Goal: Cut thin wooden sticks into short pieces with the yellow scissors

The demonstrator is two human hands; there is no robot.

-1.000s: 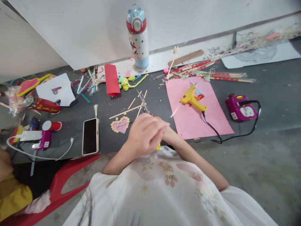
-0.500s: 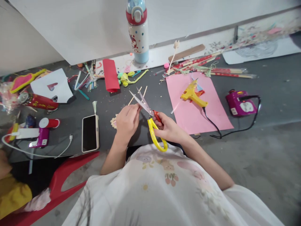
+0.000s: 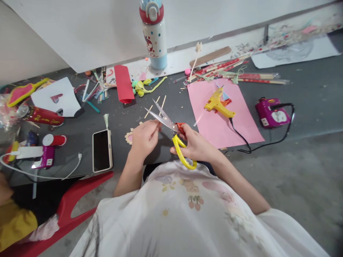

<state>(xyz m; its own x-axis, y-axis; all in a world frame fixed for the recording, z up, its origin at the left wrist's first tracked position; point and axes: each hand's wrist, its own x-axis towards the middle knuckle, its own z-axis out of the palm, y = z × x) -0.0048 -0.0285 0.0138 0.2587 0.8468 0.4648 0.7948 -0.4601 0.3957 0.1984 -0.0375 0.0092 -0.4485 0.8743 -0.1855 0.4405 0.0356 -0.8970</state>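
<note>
In my right hand point(image 3: 197, 142) is a pair of scissors point(image 3: 184, 153) with a yellow handle loop; a red-orange part shows by my fingers. The blades are spread and point up and left. My left hand point(image 3: 146, 137) is closed in a pinch beside the lower blade, and whatever its fingertips hold is hidden. Two thin wooden sticks point(image 3: 152, 107) lie just beyond the blade tips. Partly behind my left hand is a small pink piece with a cream scalloped edge point(image 3: 128, 137).
Right of my hands, a yellow glue gun point(image 3: 219, 105) rests on pink paper point(image 3: 249, 132), its cord running near a purple power block point(image 3: 273, 112). A phone point(image 3: 102, 150) lies left. Behind stand a bottle point(image 3: 155, 39) and red folded paper point(image 3: 124, 84). Another person's yellow sleeve point(image 3: 16, 225) is lower left.
My right hand has shifted slightly right, and its fingers on the scissors have spread, with the yellow loop swung to the right. The left hand stays nearly in place.
</note>
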